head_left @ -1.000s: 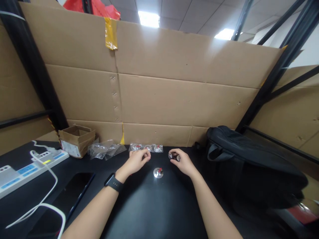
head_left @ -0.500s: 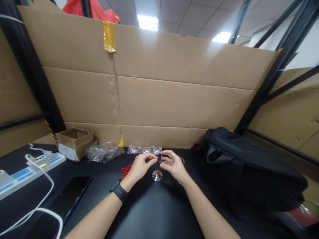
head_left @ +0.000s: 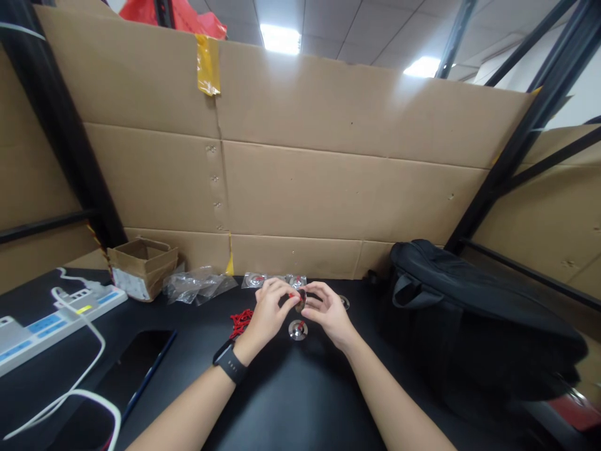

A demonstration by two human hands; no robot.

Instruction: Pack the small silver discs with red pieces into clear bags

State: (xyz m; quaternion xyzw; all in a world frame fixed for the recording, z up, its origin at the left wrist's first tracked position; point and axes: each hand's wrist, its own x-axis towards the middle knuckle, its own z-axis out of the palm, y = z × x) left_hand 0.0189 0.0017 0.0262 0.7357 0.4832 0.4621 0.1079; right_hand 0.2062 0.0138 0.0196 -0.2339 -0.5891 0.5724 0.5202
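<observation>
A: Where was the disc (head_left: 301, 297), and how did each grip stand?

B: It was above the bench (head_left: 282, 401), just behind the second disc (head_left: 297, 329), with the left hand (head_left: 270, 310) and right hand (head_left: 328, 310) both pinching it at the fingertips.

A: The risk?

B: The small, round, shiny metal part, apparently with a red piece, could probably slip and roll toward the red chain (head_left: 240, 321).

Bright ceiling panels (head_left: 280, 37) glare overhead, the black tabletop (head_left: 291, 394) stays dim, and edges bow with wide-angle distortion.
</observation>
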